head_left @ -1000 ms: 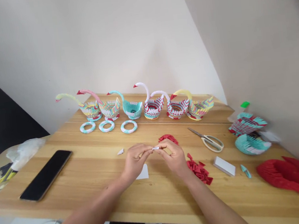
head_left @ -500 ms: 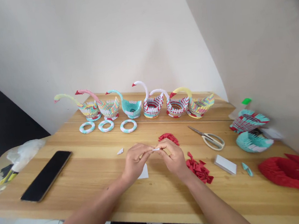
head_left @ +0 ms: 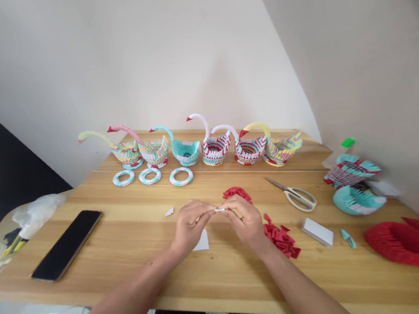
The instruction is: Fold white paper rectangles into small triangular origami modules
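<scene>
Between my fingertips is a small white strip of folded paper [head_left: 219, 210], held over the middle of the table. My left hand [head_left: 194, 225] pinches its left end, and my right hand [head_left: 244, 218] pinches the right end. A white paper sheet [head_left: 203, 241] lies on the wood below, partly hidden by my left hand. Left of that hand rests a small folded white paper piece [head_left: 169, 212]. Red folded paper pieces form one pile [head_left: 237, 193] behind my right hand and another pile [head_left: 282, 239] beside my right wrist.
Paper swans [head_left: 187, 152] line the back, with paper rings [head_left: 181, 177] before them. A phone [head_left: 67, 245] lies left. Scissors [head_left: 299, 199], a white paper stack [head_left: 317, 231], a small teal piece [head_left: 348, 238], teal paper shapes [head_left: 358, 200] and a red paper shape [head_left: 405, 245] are at right.
Both hands stay pinched on the white paper strip, nearly in the same place. The whole view has shifted slightly; the things on the table have not moved.
</scene>
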Available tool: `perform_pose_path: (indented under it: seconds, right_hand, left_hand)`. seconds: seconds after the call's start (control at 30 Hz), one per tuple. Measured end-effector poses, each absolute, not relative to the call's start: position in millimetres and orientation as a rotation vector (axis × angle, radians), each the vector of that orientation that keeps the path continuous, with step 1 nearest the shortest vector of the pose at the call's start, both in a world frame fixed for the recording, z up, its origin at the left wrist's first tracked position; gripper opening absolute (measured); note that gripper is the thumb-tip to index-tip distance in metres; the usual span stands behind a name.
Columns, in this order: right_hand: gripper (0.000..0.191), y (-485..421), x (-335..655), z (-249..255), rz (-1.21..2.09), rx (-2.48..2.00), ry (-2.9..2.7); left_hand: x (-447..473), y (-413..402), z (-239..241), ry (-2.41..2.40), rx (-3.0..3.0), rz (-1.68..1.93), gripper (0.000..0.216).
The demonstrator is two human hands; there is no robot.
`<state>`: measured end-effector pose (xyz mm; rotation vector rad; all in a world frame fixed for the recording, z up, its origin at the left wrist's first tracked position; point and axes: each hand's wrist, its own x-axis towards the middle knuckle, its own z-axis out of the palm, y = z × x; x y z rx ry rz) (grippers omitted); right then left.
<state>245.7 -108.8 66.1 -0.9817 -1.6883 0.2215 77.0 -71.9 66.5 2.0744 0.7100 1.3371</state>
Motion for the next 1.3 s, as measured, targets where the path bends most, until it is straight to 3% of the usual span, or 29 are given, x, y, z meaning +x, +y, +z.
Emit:
perform_pose_path:
  seconds: [0.8, 1.3]
  right_hand:
    - [0.019, -108.5, 247.7, 63.6, 0.273, -0.975, -1.714]
    - [0.012, -108.7, 245.3, 66.1, 0.314, -1.013, -1.676]
  left_hand:
    - [75.3, -69.3, 65.1, 0.718, 2.072, 1.346, 0.019]
    - [77.2, -71.1, 67.7, 0.695, 2.062, 1.353, 0.018]
